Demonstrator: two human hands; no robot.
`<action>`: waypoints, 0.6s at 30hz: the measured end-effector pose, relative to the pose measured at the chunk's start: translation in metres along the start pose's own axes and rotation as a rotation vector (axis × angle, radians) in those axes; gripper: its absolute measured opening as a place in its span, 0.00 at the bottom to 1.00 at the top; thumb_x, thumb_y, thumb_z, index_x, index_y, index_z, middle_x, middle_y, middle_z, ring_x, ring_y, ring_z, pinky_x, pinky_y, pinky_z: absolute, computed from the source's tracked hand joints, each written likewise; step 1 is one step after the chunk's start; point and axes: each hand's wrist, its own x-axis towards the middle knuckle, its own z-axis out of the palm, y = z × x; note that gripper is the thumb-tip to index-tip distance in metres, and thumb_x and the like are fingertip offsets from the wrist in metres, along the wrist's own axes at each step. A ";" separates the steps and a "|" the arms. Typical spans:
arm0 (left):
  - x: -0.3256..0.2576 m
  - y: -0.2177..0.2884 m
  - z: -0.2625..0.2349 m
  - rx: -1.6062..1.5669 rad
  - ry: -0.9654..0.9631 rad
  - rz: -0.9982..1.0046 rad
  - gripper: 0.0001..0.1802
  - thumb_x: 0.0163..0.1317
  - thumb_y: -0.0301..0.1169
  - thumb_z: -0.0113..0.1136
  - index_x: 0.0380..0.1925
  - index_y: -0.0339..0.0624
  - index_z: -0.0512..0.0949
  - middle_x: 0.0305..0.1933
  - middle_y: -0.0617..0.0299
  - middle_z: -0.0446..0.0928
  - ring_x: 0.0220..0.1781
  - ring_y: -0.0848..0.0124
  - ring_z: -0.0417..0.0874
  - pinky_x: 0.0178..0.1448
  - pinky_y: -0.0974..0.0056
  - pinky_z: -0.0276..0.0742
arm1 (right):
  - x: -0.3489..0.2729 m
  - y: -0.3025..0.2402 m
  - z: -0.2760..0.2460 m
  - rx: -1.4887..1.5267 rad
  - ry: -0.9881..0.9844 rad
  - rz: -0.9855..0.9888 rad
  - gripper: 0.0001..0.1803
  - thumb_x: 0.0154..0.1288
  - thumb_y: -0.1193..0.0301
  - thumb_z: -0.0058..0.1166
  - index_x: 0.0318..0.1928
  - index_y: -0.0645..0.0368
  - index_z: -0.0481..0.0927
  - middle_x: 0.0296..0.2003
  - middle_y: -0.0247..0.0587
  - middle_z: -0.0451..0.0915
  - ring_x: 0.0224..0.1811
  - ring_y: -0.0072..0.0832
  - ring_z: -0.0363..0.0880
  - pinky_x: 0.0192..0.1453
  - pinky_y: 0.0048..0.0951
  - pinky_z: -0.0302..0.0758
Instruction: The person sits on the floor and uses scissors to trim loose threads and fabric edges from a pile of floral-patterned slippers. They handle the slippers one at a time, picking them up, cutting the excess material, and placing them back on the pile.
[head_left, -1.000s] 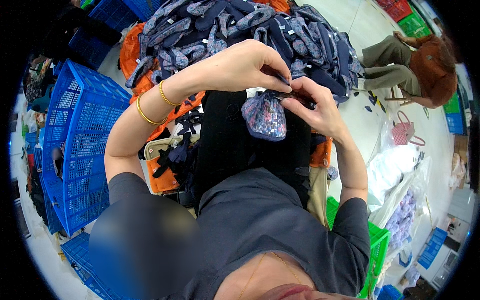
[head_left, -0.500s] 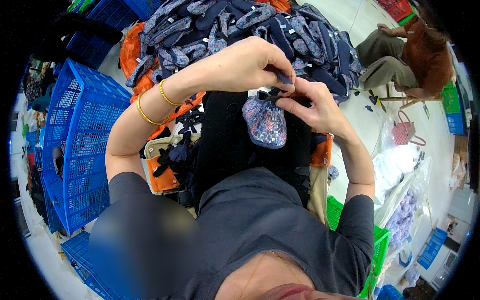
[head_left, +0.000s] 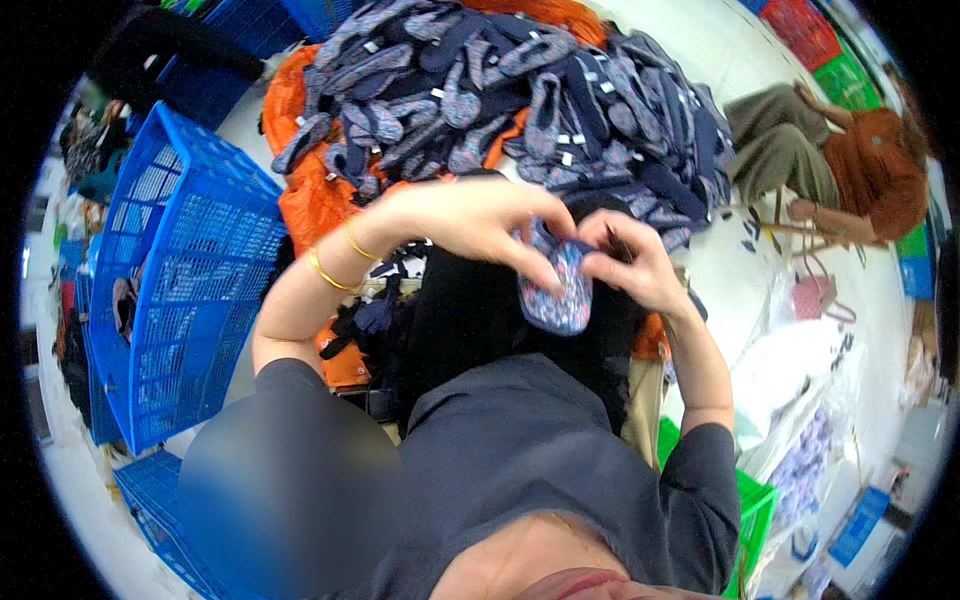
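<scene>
Over my lap I hold a small cloth slipper point(head_left: 557, 300) with a blue-and-pink flowered pattern and a dark edge, its toe hanging toward me. My left hand point(head_left: 490, 228) has its thumb across the slipper's upper and the fingers at its far end. On the other side, my right hand point(head_left: 640, 265) is closed at the slipper's edge, with a thin dark bit near its fingertips that I cannot make out. Beyond both hands lies a big pile of similar flowered slippers with navy soles point(head_left: 460, 105), many bearing small white tags.
Orange sheeting point(head_left: 310, 205) lies under the pile. A blue crate point(head_left: 190, 290) stands tilted on the left; a green crate point(head_left: 755, 510) is beside my right elbow. Dark fabric scraps point(head_left: 375, 312) lie by my left thigh. Another person point(head_left: 865, 165) sits at the far right.
My hands have come apart from a close pinch at the slipper's top and now grip its two sides. The slipper has moved slightly toward me and right.
</scene>
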 end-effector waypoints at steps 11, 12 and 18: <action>0.022 -0.032 -0.043 0.221 0.628 0.154 0.17 0.60 0.38 0.66 0.43 0.37 0.80 0.38 0.58 0.79 0.41 0.70 0.81 0.48 0.63 0.77 | 0.014 0.015 -0.050 0.128 0.534 0.050 0.08 0.72 0.70 0.51 0.41 0.62 0.78 0.32 0.31 0.79 0.17 0.09 0.62 0.20 0.14 0.56; 0.019 -0.042 -0.070 0.285 0.733 0.085 0.16 0.60 0.36 0.66 0.43 0.38 0.80 0.42 0.56 0.80 0.42 0.68 0.82 0.48 0.61 0.78 | 0.015 0.029 -0.071 0.158 0.568 0.093 0.08 0.72 0.69 0.52 0.40 0.62 0.79 0.31 0.30 0.79 0.16 0.09 0.61 0.19 0.14 0.54; 0.018 -0.148 -0.155 0.949 1.159 -0.036 0.36 0.59 0.37 0.67 0.65 0.39 0.66 0.67 0.49 0.67 0.70 0.54 0.65 0.72 0.55 0.59 | 0.022 0.180 -0.202 0.111 0.822 0.315 0.11 0.71 0.68 0.52 0.44 0.64 0.79 0.29 0.37 0.82 0.15 0.13 0.64 0.19 0.16 0.60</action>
